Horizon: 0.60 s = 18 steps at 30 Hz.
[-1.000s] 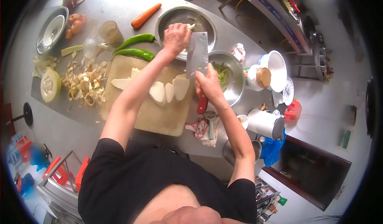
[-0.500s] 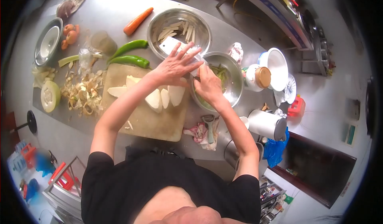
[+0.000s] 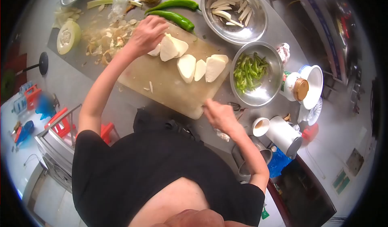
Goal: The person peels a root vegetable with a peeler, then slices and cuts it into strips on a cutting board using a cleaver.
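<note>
My left hand (image 3: 150,35) is at the upper left of the cutting board (image 3: 161,91), fingers curled, beside thick white vegetable slices (image 3: 186,68). Whether it grips a slice or only touches the board is hidden. At the board's lower right corner my right hand (image 3: 220,116) is closed, fingertips against the edge. What it holds, if anything, does not show, and the cleaver is not visible. Right of the board, a steel bowl (image 3: 273,87) holds green pepper strips (image 3: 249,71). Behind it a second steel bowl (image 3: 258,31) contains white vegetable sticks (image 3: 226,10).
Two long green peppers (image 3: 173,20) lie behind the board. Peelings (image 3: 109,41) and a cut pale-green melon (image 3: 68,37) are at left. On the right stand a lidded jar (image 3: 300,89), a white basin (image 3: 317,85), a small cup (image 3: 260,126) and a white canister (image 3: 283,134).
Both hands have left the bowls: the left moved to the board's upper left, the right down to its lower right corner. The cleaver has gone from sight. The view has turned and shifted.
</note>
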{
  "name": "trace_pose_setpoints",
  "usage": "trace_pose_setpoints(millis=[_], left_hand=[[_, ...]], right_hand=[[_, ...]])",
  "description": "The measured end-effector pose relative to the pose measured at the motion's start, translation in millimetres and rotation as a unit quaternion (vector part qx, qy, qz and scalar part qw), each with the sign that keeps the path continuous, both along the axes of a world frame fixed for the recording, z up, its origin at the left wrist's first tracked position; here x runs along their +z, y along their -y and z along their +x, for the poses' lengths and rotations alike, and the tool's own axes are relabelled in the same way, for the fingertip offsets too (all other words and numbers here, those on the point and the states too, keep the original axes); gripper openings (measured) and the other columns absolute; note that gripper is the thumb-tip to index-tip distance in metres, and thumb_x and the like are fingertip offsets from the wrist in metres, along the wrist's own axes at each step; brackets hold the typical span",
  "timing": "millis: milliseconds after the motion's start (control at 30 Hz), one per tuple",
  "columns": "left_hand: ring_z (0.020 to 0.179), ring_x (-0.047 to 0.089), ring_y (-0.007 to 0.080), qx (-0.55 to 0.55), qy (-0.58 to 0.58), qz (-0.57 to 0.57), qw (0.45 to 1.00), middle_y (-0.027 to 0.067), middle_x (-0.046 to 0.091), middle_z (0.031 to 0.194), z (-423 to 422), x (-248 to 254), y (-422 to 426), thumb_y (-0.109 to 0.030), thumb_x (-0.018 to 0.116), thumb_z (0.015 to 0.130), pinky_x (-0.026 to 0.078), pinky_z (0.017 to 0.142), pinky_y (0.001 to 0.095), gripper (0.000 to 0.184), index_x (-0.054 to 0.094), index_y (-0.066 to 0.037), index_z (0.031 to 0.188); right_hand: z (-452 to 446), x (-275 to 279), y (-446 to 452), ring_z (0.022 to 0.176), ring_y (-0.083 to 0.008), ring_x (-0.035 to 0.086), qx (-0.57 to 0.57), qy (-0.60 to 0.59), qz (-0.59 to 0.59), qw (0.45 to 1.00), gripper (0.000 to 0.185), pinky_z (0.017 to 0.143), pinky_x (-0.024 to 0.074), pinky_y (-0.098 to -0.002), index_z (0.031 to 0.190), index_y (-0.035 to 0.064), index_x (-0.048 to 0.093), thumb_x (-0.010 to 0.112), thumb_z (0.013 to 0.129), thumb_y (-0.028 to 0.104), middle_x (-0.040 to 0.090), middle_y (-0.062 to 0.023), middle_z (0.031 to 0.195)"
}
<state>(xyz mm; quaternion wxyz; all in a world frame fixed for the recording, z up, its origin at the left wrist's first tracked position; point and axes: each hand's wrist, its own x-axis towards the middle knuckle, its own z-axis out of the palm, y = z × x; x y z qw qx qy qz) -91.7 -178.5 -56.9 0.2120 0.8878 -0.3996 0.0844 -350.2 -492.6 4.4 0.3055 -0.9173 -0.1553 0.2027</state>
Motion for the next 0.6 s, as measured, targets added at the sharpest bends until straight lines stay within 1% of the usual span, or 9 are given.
trace_pose_setpoints(millis=[33, 67, 133, 167, 300, 367, 433, 533, 600], left_hand=[[0.118, 0.056, 0.0332, 0.008, -0.005, 0.022, 1.0, 0.0113, 0.063, 0.124, -8.7, -4.3, -19.5, -0.015, 0.077, 0.081, 0.048, 0.102, 0.0452, 0.045, 0.065, -0.006, 0.124], [0.118, 0.056, 0.0332, 0.009, 0.0, 0.023, 1.0, 0.0113, 0.063, 0.124, -17.3, -7.0, -34.2, -0.015, 0.077, 0.081, 0.048, 0.102, 0.0452, 0.045, 0.065, -0.006, 0.124], [0.125, 0.054, 0.0343, 0.053, -0.072, 0.042, 0.995, 0.0123, 0.061, 0.131, -34.1, -8.8, -54.3, -0.01, 0.075, 0.081, 0.047, 0.104, 0.0464, 0.052, 0.061, -0.007, 0.131], [0.125, 0.054, 0.0343, 0.054, -0.069, 0.043, 0.995, 0.0123, 0.061, 0.131, -40.5, -10.5, -56.3, -0.01, 0.075, 0.081, 0.047, 0.104, 0.0464, 0.052, 0.061, -0.007, 0.131], [0.132, 0.051, 0.0324, 0.05, -0.106, 0.034, 0.993, 0.0106, 0.058, 0.138, -61.9, -16.4, -49.2, -0.015, 0.078, 0.078, 0.044, 0.107, 0.0468, 0.062, 0.057, -0.009, 0.136], [0.132, 0.05, 0.0322, 0.046, -0.089, 0.071, 0.993, 0.0094, 0.058, 0.139, -68.8, -20.5, -45.5, -0.016, 0.08, 0.076, 0.044, 0.107, 0.0469, 0.064, 0.058, -0.01, 0.136], [0.132, 0.05, 0.0322, 0.057, -0.088, 0.053, 0.993, 0.0088, 0.058, 0.138, -75.8, -28.4, -48.9, -0.015, 0.081, 0.073, 0.044, 0.105, 0.0465, 0.065, 0.06, -0.011, 0.134], [0.13, 0.051, 0.0331, 0.048, -0.084, 0.037, 0.995, 0.0095, 0.059, 0.134, -93.0, -33.7, -54.6, -0.012, 0.08, 0.071, 0.044, 0.107, 0.0476, 0.062, 0.062, -0.01, 0.13], [0.129, 0.053, 0.0333, 0.028, -0.077, -0.007, 0.997, 0.01, 0.06, 0.132, -109.6, -34.4, -55.3, -0.009, 0.079, 0.069, 0.043, 0.111, 0.0492, 0.059, 0.063, -0.009, 0.126]], right_hand=[[-1.2, -6.4, -14.0, 0.065, -0.0409, 0.066, 0.039, -0.014, 0.029, 0.999, 0.016, 0.056, 0.0513, -0.0522, 0.101, 0.006, 0.05, 0.06, 0.096, 0.018, 0.063, -0.0196, 0.075], [-0.8, -11.3, -29.6, 0.066, -0.0418, 0.066, 0.087, -0.027, 0.013, 0.996, 0.016, 0.057, 0.0514, -0.0524, 0.1, 0.0051, 0.049, 0.059, 0.097, 0.017, 0.063, -0.0195, 0.073], [4.6, -22.1, -57.7, 0.067, -0.0423, 0.066, 0.113, -0.033, 0.04, 0.992, 0.016, 0.057, 0.0513, -0.0527, 0.1, 0.0052, 0.049, 0.059, 0.097, 0.018, 0.064, -0.0195, 0.073], [8.1, -27.1, -67.0, 0.067, -0.0428, 0.066, 0.14, -0.043, 0.064, 0.987, 0.017, 0.057, 0.0511, -0.0529, 0.1, 0.0052, 0.049, 0.059, 0.097, 0.019, 0.064, -0.0196, 0.072], [25.2, -42.8, -79.0, 0.07, -0.0432, 0.067, 0.14, -0.052, 0.067, 0.986, 0.018, 0.06, 0.0511, -0.0543, 0.101, 0.0055, 0.049, 0.059, 0.097, 0.02, 0.066, -0.02, 0.073], [34.4, -42.7, -66.4, 0.072, -0.0434, 0.067, 0.12, -0.039, 0.005, 0.992, 0.017, 0.062, 0.0511, -0.0553, 0.103, 0.0059, 0.049, 0.058, 0.097, 0.02, 0.067, -0.0207, 0.076], [43.0, -34.1, -50.5, 0.072, -0.0443, 0.066, 0.097, -0.053, -0.021, 0.994, 0.016, 0.064, 0.0512, -0.0561, 0.104, 0.0055, 0.048, 0.056, 0.097, 0.018, 0.067, -0.0209, 0.077], [46.0, -26.2, -26.6, 0.073, -0.0459, 0.065, 0.042, -0.022, -0.054, 0.997, 0.014, 0.065, 0.0513, -0.056, 0.1, 0.0039, 0.046, 0.054, 0.096, 0.014, 0.065, -0.0217, 0.08], [37.7, -24.8, -21.3, 0.075, -0.0469, 0.064, 0.027, -0.032, -0.058, 0.997, 0.014, 0.067, 0.0493, -0.0571, 0.1, 0.0036, 0.045, 0.054, 0.096, 0.014, 0.064, -0.0226, 0.079]])
